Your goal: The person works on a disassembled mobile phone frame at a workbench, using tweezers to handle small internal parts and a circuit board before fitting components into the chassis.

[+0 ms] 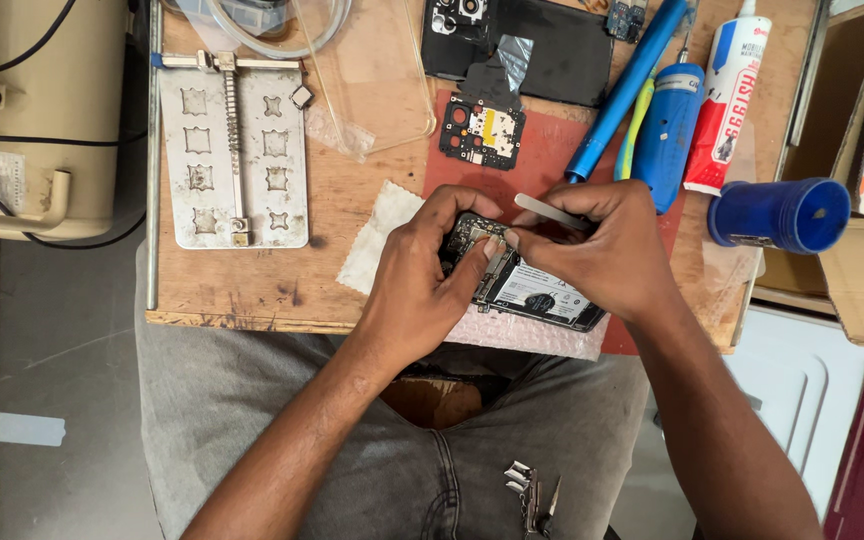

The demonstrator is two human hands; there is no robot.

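You are working on the opened phone point(530, 283), which is lying with its back cover off on a sheet of bubble wrap point(532, 335) at the near edge of the wooden table point(252, 290), right above your lap. Your left hand point(422, 285) is gripping the phone's upper end, the thumb and forefinger curling around the camera corner to hold it steady. Your right hand point(607, 245) is pinching a pair of metal tweezers point(549, 211), with the tips pointing down into the phone's top section, just beside your left fingertips. Neither hand is relaxed: one is clamping the phone, the other is closed on the tool.

By the look of it, you are partway through the inside work, picking at or seating a small part near the top of the phone; the part itself is too small to make out. The next move is likely calling for a fine, steady tweezer tip and a firm left-hand hold so the phone does not slide on the wrap.

Just beyond the phone, a loose circuit board point(482, 132) is resting on a red mat point(552, 150), and further beyond it lies the black back cover point(542, 40). To the phone's right and beyond, a blue screwdriver point(624, 90) and a glue tube point(727, 100) are lying. Well to the phone's left, a metal holding plate point(234, 155) is sitting flat.
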